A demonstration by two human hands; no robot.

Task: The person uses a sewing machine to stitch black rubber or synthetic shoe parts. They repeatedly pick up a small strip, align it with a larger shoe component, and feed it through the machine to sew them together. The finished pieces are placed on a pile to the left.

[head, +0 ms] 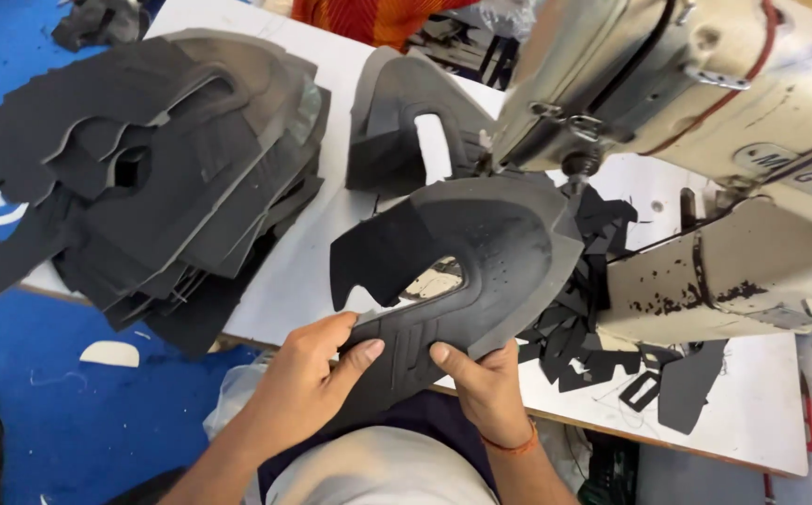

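My left hand (308, 374) and right hand (481, 379), thumbs on top, pinch the near edge of a dark grey shoe upper (471, 262), holding it tilted up under the sewing machine (705, 140).

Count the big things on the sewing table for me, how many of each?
Dark grey shoe upper piece held in both hands: 1
Tall stacks of dark grey shoe uppers: 2
Cream industrial sewing machine: 1
Heap of black offcut scraps: 1
Total: 5

shoe workshop: sewing machine (705, 140), cut uppers (144, 178)
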